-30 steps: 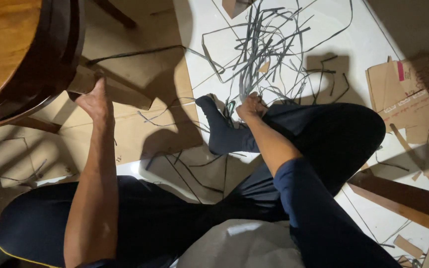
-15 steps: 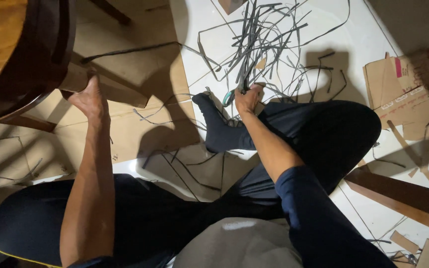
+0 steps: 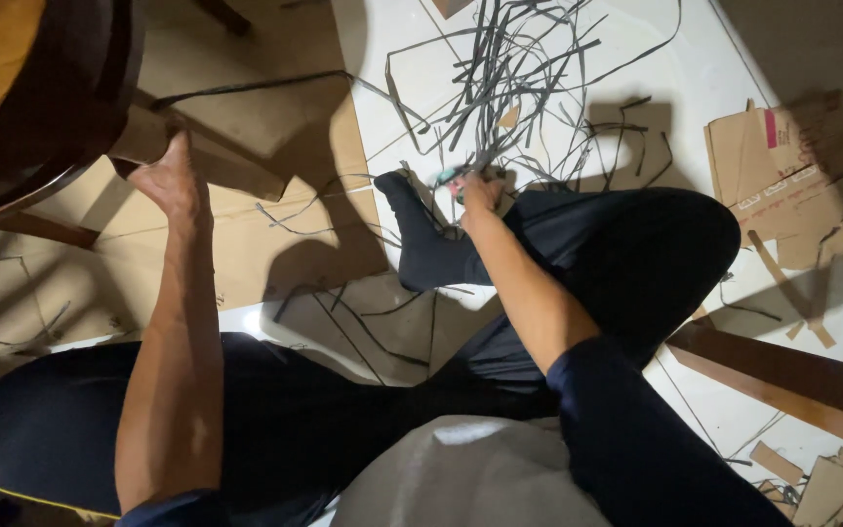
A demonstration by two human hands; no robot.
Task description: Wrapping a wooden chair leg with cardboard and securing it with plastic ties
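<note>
A: What is the right hand (image 3: 477, 192) on now?

B: It is curled round a small green-handled pair of scissors (image 3: 446, 179), lifted just off the white tiled floor (image 3: 714, 78) beside the dark-socked foot (image 3: 420, 239). A second ago that hand was down in the strips with no handle showing; half a second ago the green came up into view, and now it sits a little left and blurred

A: So it has picked up a tool?

B: That is my reading: the fingers are closed on the scissors, at the near edge of the tangle of thin grey cut strips (image 3: 514, 78)

A: And the left hand (image 3: 170, 181)?

B: Hardly shifted. It rests on the folded edge of the flat brown cardboard sheet (image 3: 236, 166) under the round dark wooden table (image 3: 41, 107); whether it pinches or only presses I cannot tell

A: Anything else about?

B: Torn cardboard pieces (image 3: 782, 185) lie well apart to the right
</note>
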